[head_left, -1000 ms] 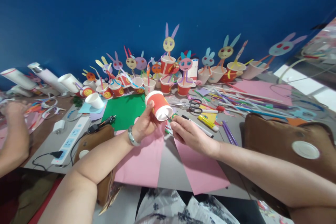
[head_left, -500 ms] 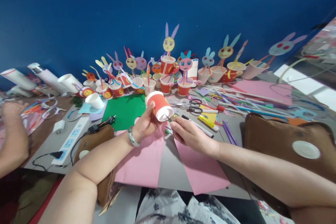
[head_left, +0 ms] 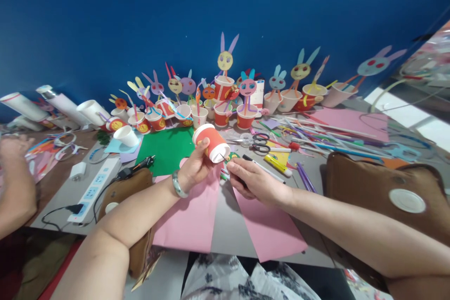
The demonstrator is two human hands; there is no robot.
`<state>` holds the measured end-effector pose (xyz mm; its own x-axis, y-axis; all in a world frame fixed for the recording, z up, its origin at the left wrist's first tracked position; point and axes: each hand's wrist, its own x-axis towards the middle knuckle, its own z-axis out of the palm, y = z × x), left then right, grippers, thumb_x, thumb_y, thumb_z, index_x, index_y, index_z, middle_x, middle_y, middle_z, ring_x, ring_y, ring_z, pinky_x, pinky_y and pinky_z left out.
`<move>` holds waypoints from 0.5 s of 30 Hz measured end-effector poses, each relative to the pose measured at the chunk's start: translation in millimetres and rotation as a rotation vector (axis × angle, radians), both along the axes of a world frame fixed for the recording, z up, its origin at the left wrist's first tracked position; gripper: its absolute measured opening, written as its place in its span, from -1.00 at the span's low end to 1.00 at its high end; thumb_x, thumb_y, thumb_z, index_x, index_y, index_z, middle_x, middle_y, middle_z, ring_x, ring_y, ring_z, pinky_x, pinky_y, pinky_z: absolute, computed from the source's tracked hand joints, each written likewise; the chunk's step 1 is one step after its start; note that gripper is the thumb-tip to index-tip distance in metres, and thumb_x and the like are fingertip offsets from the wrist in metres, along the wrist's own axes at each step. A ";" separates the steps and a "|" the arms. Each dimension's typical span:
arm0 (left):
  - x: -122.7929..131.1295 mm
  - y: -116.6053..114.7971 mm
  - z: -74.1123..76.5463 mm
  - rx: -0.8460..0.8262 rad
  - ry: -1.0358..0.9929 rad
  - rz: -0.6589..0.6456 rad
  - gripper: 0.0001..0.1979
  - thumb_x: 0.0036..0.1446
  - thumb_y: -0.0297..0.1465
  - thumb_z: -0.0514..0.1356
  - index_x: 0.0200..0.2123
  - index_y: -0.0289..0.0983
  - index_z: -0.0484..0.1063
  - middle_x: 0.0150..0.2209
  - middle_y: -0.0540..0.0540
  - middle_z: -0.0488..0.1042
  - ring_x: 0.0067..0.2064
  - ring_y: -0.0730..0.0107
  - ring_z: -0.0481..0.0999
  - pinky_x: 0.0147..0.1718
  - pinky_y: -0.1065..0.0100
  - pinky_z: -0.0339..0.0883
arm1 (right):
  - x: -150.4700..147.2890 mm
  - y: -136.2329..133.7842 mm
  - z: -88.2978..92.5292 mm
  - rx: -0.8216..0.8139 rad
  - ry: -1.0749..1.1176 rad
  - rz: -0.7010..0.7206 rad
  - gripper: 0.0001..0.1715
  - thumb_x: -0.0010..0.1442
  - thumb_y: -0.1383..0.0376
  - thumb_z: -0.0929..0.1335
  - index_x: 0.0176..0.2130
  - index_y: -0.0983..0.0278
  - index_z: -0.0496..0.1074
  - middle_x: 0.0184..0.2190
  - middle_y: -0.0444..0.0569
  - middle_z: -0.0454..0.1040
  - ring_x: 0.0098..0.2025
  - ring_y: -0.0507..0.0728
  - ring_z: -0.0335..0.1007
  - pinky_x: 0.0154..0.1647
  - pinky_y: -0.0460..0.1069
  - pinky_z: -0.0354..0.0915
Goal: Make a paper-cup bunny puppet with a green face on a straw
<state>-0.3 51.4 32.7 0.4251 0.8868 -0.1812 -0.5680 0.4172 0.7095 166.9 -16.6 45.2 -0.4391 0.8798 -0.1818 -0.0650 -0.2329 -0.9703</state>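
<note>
My left hand [head_left: 197,166] is wrapped round a red and white paper cup [head_left: 211,143], thumb along its side. The cup is tilted, its white recessed base turned to the right and towards me. In my closed right hand [head_left: 251,179] is a thin, dark pointed tool [head_left: 222,156]; most of it is hidden by the fingers. The tool's tip is at the cup's base; whether it pierces the base I cannot tell. Under my hands lie a pink paper sheet [head_left: 190,215] at left and another pink sheet [head_left: 270,229] at right.
Paper cups with rabbit faces [head_left: 225,61] line the blue wall. Scissors [head_left: 260,144], a yellow marker [head_left: 277,165] and pipe cleaners [head_left: 337,143] lie at right, beside a brown cushion [head_left: 365,192]. A power strip [head_left: 94,190] and another person's arm [head_left: 17,173] are at left.
My right hand has turned a little, and the tool's tip shows slightly lower on the cup's base. My left hand and the cup have barely shifted.
</note>
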 end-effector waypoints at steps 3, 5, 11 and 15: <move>0.1 -1.6 1.3 0.044 0.031 -0.004 -0.56 -0.02 -0.08 0.42 -0.26 -0.34 0.54 -0.31 -0.12 0.61 -0.24 0.32 0.59 -0.07 0.30 0.42 | 0.0 0.0 -0.3 0.006 -0.015 -0.012 -0.50 0.33 -0.12 0.24 -0.40 0.19 0.11 -0.67 -0.31 0.17 -0.74 -0.11 -0.07 -0.74 -0.15 -0.16; 0.9 -2.7 2.3 0.095 0.063 0.024 -0.60 -0.03 -0.10 0.43 -0.31 -0.31 0.54 -0.32 -0.11 0.61 -0.24 0.31 0.57 -0.08 0.30 0.41 | 0.6 0.3 -0.4 0.037 -0.053 -0.021 -0.49 0.32 -0.13 0.24 -0.40 0.19 0.12 -0.67 -0.29 0.16 -0.73 -0.10 -0.08 -0.73 -0.13 -0.15; 5.0 -5.9 1.8 0.112 0.109 0.151 -0.64 -0.06 -0.14 0.44 -0.35 -0.28 0.51 -0.34 -0.06 0.59 -0.27 0.33 0.56 -0.14 0.30 0.39 | 3.5 3.5 1.8 0.263 -0.347 -0.074 -0.54 0.37 -0.04 0.21 -0.43 0.19 0.12 -0.65 -0.24 0.21 -0.65 -0.05 0.05 -0.61 -0.09 0.02; 4.7 -10.9 6.1 0.146 0.170 0.156 -0.59 -0.04 -0.07 0.41 -0.36 -0.30 0.48 -0.38 -0.03 0.55 -0.31 0.39 0.53 -0.17 0.32 0.38 | 4.6 5.5 1.3 0.408 -0.499 -0.139 -0.60 0.36 0.06 0.22 -0.44 0.20 0.14 -0.63 -0.24 0.20 -0.59 -0.03 0.05 -0.55 -0.07 0.03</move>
<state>4.4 40.5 38.8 0.2556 0.9613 -0.1032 -0.4851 0.2198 0.8463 171.4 -11.0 46.5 -0.2657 0.9637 0.0262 0.4123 0.1382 -0.9005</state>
